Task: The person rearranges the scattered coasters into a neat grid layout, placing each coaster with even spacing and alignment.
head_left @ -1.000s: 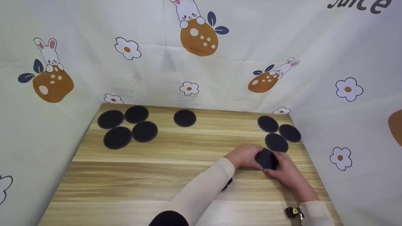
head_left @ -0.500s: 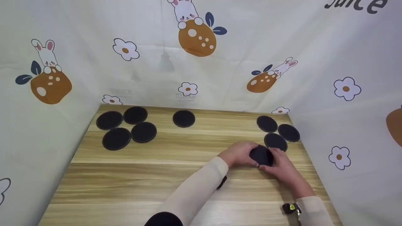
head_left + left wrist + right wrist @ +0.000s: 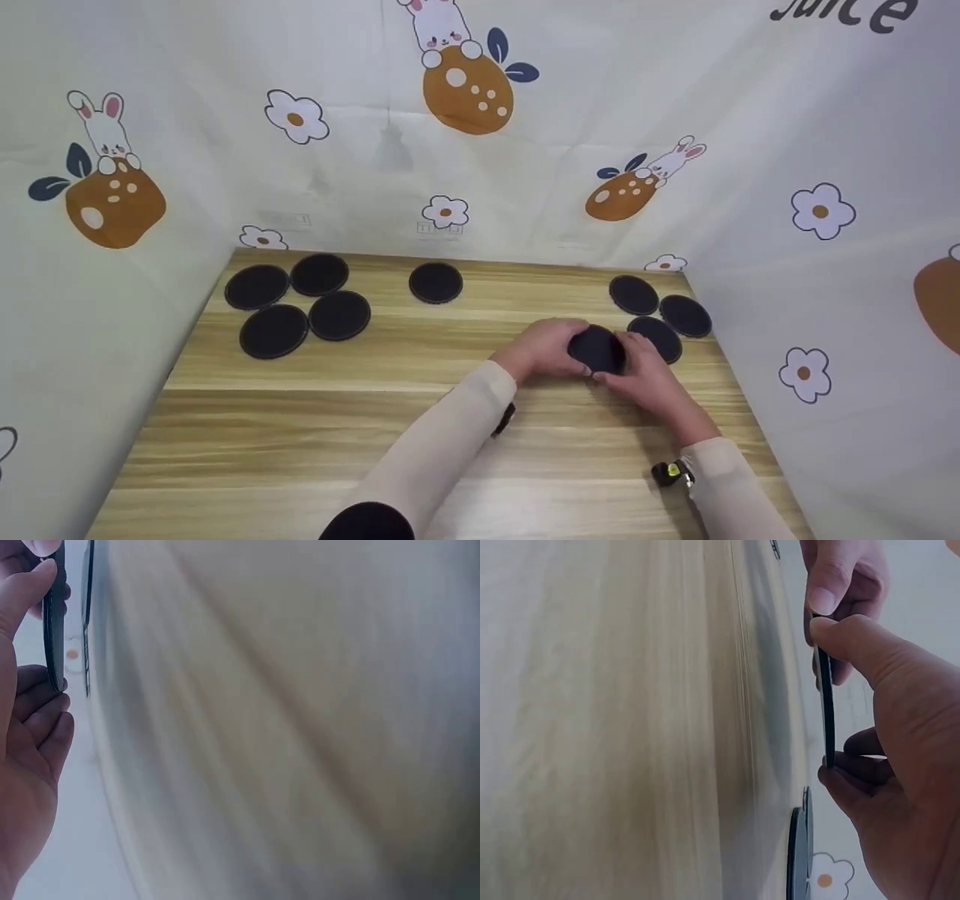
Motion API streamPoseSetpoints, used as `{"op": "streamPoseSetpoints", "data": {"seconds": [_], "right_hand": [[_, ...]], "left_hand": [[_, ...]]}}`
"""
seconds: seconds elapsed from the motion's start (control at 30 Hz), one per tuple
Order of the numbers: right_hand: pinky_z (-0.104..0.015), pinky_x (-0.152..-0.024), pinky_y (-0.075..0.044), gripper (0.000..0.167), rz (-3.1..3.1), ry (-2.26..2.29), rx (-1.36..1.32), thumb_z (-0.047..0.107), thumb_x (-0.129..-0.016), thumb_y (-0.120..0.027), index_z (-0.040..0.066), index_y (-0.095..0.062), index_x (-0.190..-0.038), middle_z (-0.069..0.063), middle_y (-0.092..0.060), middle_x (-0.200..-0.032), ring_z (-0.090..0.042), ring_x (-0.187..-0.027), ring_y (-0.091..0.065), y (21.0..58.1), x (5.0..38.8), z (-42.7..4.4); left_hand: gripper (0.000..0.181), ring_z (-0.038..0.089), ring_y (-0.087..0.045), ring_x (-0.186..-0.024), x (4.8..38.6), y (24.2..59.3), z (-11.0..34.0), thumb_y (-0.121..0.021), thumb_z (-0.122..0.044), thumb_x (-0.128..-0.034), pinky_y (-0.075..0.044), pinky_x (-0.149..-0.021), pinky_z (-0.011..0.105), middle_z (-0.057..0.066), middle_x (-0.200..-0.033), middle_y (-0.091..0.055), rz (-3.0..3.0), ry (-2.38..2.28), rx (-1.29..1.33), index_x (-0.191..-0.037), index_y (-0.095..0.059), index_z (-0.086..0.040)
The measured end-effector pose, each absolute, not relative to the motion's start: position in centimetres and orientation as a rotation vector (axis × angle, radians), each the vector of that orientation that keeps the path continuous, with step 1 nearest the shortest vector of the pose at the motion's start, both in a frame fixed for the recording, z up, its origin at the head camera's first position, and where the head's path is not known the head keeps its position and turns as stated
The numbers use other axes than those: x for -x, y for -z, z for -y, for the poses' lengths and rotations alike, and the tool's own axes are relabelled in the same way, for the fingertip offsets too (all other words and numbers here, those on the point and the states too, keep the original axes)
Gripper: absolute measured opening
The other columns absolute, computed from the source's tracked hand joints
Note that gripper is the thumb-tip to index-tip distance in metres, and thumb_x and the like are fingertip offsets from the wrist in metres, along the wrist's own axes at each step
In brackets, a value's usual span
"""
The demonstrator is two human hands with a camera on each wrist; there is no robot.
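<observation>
Both hands hold one round black coaster (image 3: 598, 349) by its rim, raised off the wooden table. My left hand (image 3: 544, 346) grips its left side with thumb and fingers. On the opposite side my right hand (image 3: 651, 379) grips the right edge. Seen edge-on, the held coaster (image 3: 827, 709) is thin and stands apart from the tabletop in the right wrist view. The thumbs lie close together at the near edge. Just beyond the right hand lies a coaster (image 3: 660, 341), grouped with two more coasters (image 3: 634, 295) at the table's right.
Several black coasters (image 3: 340, 315) lie clustered at the table's back left. A single coaster (image 3: 436, 283) lies near the middle of the back edge. Printed cloth (image 3: 352, 165) walls off the wooden table (image 3: 300, 435) at the back and both sides.
Both hands have moved left and away from the body with the held coaster, drawing off from the right-hand group. The coasters lying on the table keep their places.
</observation>
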State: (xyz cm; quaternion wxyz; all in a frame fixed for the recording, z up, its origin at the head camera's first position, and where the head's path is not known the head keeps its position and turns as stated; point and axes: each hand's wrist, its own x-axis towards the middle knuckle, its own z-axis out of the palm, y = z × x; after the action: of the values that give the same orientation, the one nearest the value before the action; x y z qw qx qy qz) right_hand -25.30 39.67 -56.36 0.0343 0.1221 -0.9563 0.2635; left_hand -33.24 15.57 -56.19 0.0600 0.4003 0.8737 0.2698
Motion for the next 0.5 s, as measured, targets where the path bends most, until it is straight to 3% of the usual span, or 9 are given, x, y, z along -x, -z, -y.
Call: {"op": "streamPoseSetpoints", "data": {"seconds": [0.5], "right_hand": [[-0.061, -0.127, -0.035, 0.093, 2.907, -0.900, -0.495, 0.034, -0.091, -0.092, -0.014, -0.048, -0.158, -0.034, -0.050, -0.159, -0.050, -0.151, -0.045, 55.6, 29.5, -34.7]], "left_hand": [[0.085, 0.025, -0.060, -0.144, 35.6, 55.2, -9.9, -0.089, -0.042, -0.0939, -0.044, -0.122, 0.037, 0.009, -0.159, -0.062, -2.707, -0.797, -1.126, -0.163, -0.054, -0.007]]}}
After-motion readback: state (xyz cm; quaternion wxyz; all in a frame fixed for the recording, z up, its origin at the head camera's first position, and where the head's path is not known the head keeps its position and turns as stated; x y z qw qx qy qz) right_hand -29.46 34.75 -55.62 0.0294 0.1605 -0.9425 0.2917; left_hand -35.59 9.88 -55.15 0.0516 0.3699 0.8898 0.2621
